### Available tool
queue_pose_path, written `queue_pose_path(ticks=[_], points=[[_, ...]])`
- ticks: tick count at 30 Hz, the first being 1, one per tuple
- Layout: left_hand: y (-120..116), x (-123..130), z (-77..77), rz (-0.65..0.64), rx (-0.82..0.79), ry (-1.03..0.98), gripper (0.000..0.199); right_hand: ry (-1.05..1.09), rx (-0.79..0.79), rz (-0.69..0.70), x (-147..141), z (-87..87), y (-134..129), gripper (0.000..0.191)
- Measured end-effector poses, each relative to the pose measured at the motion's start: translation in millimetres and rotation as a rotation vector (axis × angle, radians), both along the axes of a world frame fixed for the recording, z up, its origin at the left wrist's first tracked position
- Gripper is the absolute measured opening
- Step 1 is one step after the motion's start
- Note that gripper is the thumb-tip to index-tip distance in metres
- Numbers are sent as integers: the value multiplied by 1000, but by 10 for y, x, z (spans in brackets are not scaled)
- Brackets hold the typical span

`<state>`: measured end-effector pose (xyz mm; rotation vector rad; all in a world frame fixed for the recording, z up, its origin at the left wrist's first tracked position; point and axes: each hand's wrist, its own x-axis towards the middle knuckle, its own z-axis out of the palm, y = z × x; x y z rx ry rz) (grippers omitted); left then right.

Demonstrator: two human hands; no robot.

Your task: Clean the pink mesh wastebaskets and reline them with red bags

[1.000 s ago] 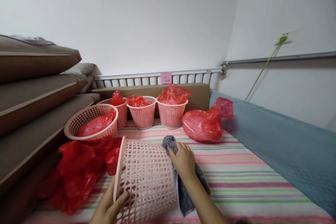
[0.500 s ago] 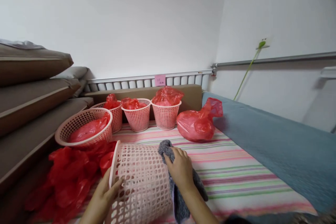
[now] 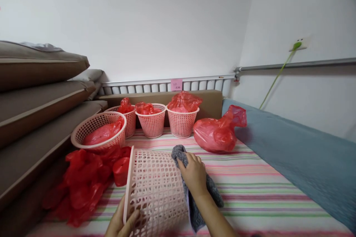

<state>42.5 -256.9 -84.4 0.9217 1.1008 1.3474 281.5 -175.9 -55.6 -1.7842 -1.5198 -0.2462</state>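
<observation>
A pale pink perforated plastic basket [image 3: 158, 189] lies on its side in front of me, its rim toward the left and its base toward the right. My left hand [image 3: 122, 220] grips the rim at the lower left, thumb on the outer wall and the other fingers hidden inside. Bunched in my right hand [image 3: 194, 176] is a grey cloth [image 3: 198, 211], pressed against the edge of the basket's base. Part of the cloth hangs down below my wrist.
Several pink baskets [image 3: 151, 124] holding red plastic bags stand behind. A full red bag [image 3: 215, 133] sits on the striped sheet [image 3: 250, 177]. Loose red bags [image 3: 86, 183] and a red roll [image 3: 121, 172] lie left. Stacked cushions [image 3: 41, 114] rise at the far left.
The camera view has turned slightly left, so everything appears shifted right. My left hand sits lower along the basket's rim. The cloth stays at the base edge.
</observation>
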Motion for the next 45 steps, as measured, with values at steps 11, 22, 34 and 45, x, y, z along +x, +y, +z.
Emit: queue_pose_path(ticks=[11,22,34,45], points=[[604,41,818,-94,35,199,52,5,65,36,19,-103,-146,28],[385,85,617,38,131,280,62,-31,-101,-26,-38,115,101,29],[73,110,296,20,138,226,79,-40,-181,-61,24,170,213,30],[978,-57,902,-76,189,625,37,0,15,1,-31,-104,-213,28]])
